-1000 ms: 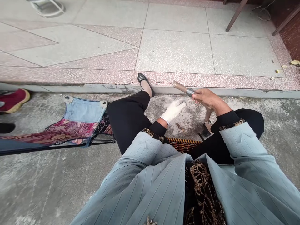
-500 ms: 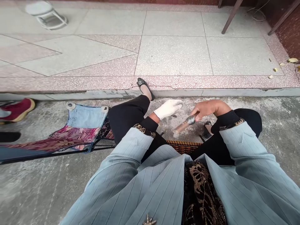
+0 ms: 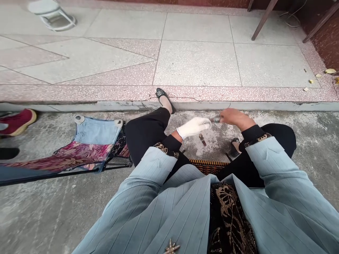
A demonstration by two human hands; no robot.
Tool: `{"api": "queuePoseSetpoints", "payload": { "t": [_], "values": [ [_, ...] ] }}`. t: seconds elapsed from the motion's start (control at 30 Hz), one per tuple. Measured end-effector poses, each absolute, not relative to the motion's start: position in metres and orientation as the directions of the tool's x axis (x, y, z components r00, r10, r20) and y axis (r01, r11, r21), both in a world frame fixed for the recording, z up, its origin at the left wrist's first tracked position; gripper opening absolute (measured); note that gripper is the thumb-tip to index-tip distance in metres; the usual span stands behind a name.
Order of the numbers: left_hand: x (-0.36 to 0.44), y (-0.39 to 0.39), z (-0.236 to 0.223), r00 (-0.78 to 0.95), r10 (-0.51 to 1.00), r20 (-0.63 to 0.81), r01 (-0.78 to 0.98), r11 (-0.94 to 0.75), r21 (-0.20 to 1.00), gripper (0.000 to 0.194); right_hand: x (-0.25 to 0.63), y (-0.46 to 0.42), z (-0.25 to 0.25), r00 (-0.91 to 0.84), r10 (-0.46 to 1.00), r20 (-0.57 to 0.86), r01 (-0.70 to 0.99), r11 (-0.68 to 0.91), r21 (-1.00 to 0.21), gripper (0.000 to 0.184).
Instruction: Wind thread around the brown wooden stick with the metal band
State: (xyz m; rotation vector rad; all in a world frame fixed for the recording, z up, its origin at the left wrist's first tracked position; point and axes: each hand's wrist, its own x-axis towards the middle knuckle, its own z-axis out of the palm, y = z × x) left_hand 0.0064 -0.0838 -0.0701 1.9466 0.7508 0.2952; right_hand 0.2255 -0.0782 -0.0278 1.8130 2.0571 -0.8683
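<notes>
Wicker rim (image 3: 208, 162) near, between your knees; small brown piece (image 3: 202, 140) on ground beyond. Your right hand (image 3: 233, 116) closes round right end of stick (image 3: 216, 120), likely for firm hold. Stick points left, towards your gloved left hand (image 3: 193, 127): fingers curled, cannot tell if gripping. Stick looks brownish, grey-banded, blurred. White stool (image 3: 45, 7) far left.

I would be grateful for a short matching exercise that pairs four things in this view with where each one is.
1. White fabric glove
2. Red shoe with a tan sole
3. White stool
4. Star-shaped metallic brooch

A. On the pale tiled floor
B. On the light blue pinstriped jacket
C. On the left hand
D. On the grey concrete

1-C, 2-D, 3-A, 4-B
</notes>
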Motion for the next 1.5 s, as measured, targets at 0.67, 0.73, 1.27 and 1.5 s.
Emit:
{"api": "queuePoseSetpoints", "payload": {
  "t": [0.67, 0.73, 1.27, 1.5],
  "values": [
    [-0.006, -0.080, -0.079, 0.846, 0.485, -0.223, 0.160, 0.168, 0.973, 0.035, 0.220, -0.077, -0.033, -0.110, 0.866, -0.488, 0.990, 0.050, -0.133, 0.025],
    [-0.011, -0.076, -0.076, 0.759, 0.623, -0.186, 0.090, 0.182, 0.979, 0.035, 0.212, -0.085, -0.032, -0.334, 0.686, -0.646, 0.941, 0.197, -0.277, 0.021],
    [-0.006, -0.083, -0.082, 0.849, 0.492, -0.195, 0.122, 0.175, 0.977, 0.039, 0.232, -0.075, -0.034, -0.200, 0.838, -0.508, 0.945, 0.027, -0.327, 0.017],
    [-0.012, -0.065, -0.096, 0.562, 0.817, -0.127, 0.134, 0.061, 0.989, 0.032, 0.238, -0.092, 0.001, -0.694, 0.648, -0.315, 0.486, 0.098, -0.869, 0.040]
  ]
}}
